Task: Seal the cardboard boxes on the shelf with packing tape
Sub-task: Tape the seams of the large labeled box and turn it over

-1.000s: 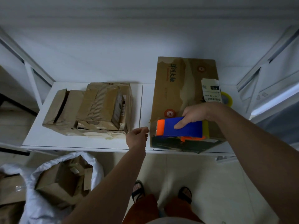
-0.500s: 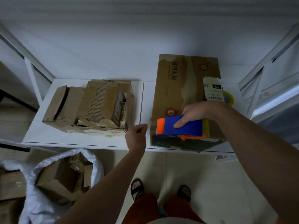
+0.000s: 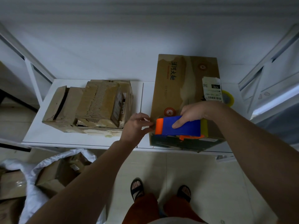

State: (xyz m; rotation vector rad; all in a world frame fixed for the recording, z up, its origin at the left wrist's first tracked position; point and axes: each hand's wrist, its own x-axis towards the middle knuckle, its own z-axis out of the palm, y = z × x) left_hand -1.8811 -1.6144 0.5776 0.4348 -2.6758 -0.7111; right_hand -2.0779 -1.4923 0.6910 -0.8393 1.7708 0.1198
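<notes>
A tall brown cardboard box with printed characters and a white label lies on the right of the white shelf. My right hand grips a blue and orange tape dispenser over the box's near end. My left hand is at the dispenser's orange tip, thumb and fingers pinched together by the box's near left corner; whether tape is between them I cannot tell. A worn, crumpled group of cardboard boxes sits on the shelf's left half.
A yellowish tape roll lies behind the tall box at the right. White shelf uprights stand at both sides. On the floor at the lower left, a white bag holds more cardboard boxes. My sandalled feet are below the shelf edge.
My left hand has risen from the shelf's front edge and moved right to the dispenser's orange tip. My right hand and the dispenser have stayed over the box's near end.
</notes>
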